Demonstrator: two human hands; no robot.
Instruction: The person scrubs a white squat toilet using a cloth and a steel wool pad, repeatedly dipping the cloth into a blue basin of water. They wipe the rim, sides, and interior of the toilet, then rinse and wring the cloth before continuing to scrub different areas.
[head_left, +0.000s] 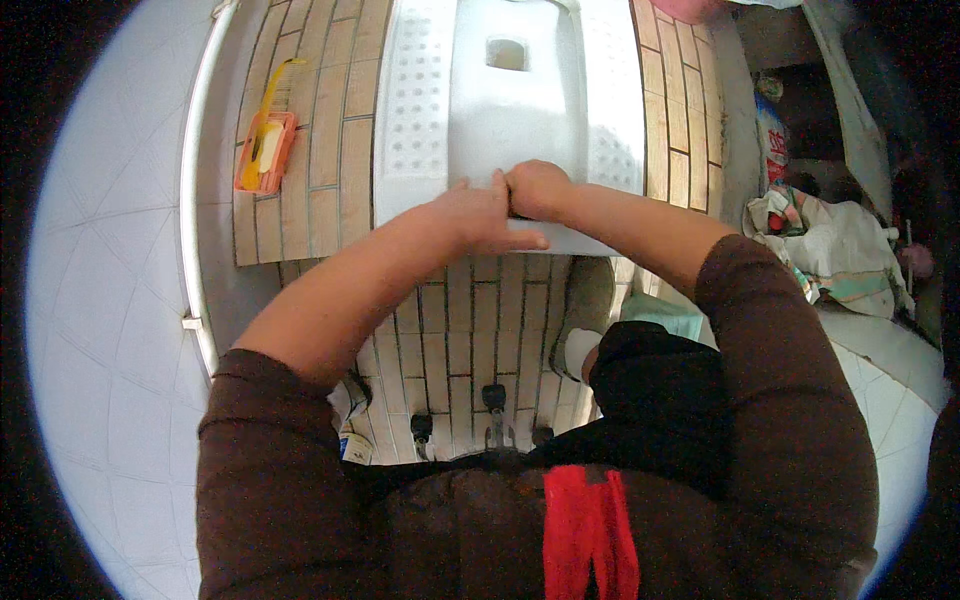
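My left hand is over the near end of a white ceramic squat toilet, thumb and index finger spread apart. Close against it, my right hand is curled with its knuckles up. Its palm faces away from view, so whether anything sits inside it is hidden. A dark gap shows between the two hands. Beyond them lies the toilet's basin, with a square drain opening at the far end. Dimpled footrests run along both sides of the basin.
Left on the wood-look tiles is an orange soap dish with a yellow comb lying across it. A white pipe follows the left wall. A pale woven sack slumps at right. Black casters show below me.
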